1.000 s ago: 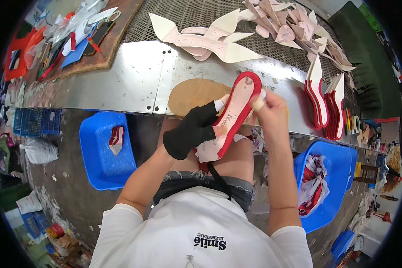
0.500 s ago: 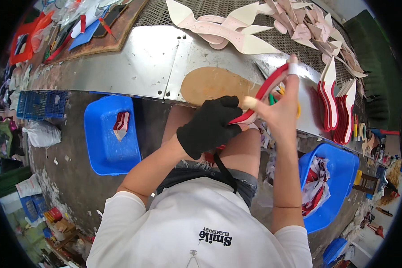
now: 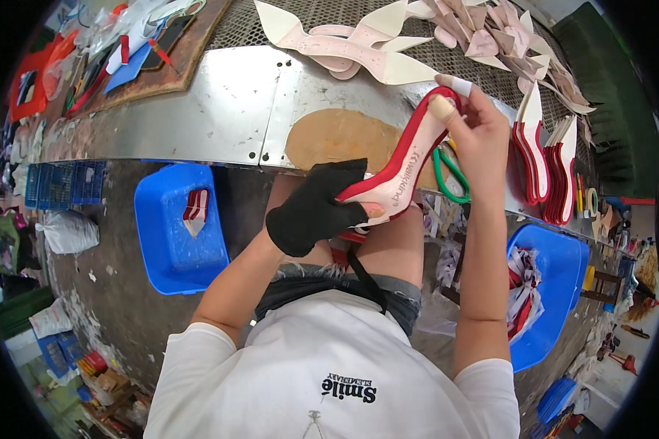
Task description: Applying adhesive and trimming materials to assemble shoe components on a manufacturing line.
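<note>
A curved shoe upper piece (image 3: 400,178), pale pink inside with a red border, stretches between my two hands above my lap. My left hand (image 3: 311,208), in a black fingerless glove, grips its lower end with the thumb on the pale face. At the upper end, my right hand (image 3: 483,132) pinches the red edge between thumb and fingers; white tape wraps one fingertip. Beside the piece lie scissors with green handles (image 3: 452,177), partly hidden by my right hand. A brown sole-shaped board (image 3: 329,139) rests on the metal worktop (image 3: 227,110) just beyond.
Pale uppers (image 3: 351,47) lie on the mesh surface beyond, with a heap (image 3: 490,36) at right. Red-edged pieces (image 3: 560,172) are stacked on the right. One blue bin (image 3: 165,256) holds similar pieces; another blue bin (image 3: 556,293) holds red and white scraps. Tools cover a wooden board (image 3: 198,58).
The shoe upper piece has turned so its pale inner face shows, and it is stretched out longer. My right hand has shifted right, and more of the scissors shows.
</note>
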A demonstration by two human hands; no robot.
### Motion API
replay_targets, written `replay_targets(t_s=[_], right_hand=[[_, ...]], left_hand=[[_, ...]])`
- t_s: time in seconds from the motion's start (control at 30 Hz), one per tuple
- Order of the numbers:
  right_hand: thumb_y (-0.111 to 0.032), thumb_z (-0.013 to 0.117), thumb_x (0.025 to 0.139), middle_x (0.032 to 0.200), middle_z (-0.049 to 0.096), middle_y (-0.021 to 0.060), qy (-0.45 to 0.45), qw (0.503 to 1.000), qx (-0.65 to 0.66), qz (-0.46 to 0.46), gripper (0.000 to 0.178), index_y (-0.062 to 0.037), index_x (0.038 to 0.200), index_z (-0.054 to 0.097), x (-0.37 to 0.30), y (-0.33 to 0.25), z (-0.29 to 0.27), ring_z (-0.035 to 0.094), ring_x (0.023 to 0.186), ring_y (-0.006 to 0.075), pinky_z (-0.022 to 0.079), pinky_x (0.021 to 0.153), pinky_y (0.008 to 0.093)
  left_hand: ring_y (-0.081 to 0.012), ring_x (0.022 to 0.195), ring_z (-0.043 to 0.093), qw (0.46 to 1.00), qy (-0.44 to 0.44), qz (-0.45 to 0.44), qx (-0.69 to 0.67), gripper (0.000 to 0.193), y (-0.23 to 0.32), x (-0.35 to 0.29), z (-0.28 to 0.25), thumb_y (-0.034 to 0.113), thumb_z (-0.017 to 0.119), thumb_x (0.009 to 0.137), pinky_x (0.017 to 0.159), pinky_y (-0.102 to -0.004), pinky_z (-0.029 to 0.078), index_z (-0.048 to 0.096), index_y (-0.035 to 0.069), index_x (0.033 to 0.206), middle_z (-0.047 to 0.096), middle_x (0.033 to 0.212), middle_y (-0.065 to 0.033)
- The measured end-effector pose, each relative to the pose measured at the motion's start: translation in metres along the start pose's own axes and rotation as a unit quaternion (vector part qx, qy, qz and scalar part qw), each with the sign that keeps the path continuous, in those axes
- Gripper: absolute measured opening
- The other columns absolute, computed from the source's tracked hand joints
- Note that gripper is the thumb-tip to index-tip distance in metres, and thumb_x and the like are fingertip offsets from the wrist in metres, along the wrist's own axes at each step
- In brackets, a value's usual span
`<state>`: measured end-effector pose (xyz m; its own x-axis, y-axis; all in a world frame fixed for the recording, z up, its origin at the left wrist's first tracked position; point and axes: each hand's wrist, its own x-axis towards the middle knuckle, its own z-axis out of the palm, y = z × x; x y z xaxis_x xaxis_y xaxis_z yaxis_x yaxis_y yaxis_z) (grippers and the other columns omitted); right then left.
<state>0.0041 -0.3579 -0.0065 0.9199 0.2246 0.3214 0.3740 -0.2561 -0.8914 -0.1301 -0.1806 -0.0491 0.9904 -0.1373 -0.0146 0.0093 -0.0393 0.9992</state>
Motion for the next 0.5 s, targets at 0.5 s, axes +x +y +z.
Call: replay_targets(t_s=[0.5], right_hand=[[-0.009, 0.063, 0.085, 0.086, 0.065, 0.004, -0.099, 0.953, 0.239, 0.161, 0.018, -0.0019, 0.102, 0.062, -0.012, 0.015, -0.011, 0.058, 0.067, 0.0069, 0.044, 0.055, 0.0202]], left_hand=[[-0.01, 0.08, 0.058, 0.996, 0.037, -0.017, -0.08, 0.029, 0.004, -0.001, -0.003, 0.011, 0.073, 0.078, 0.069, -0.0265, 0.047, 0.063, -0.003, 0.1, 0.063, 0.091, -0.0065]])
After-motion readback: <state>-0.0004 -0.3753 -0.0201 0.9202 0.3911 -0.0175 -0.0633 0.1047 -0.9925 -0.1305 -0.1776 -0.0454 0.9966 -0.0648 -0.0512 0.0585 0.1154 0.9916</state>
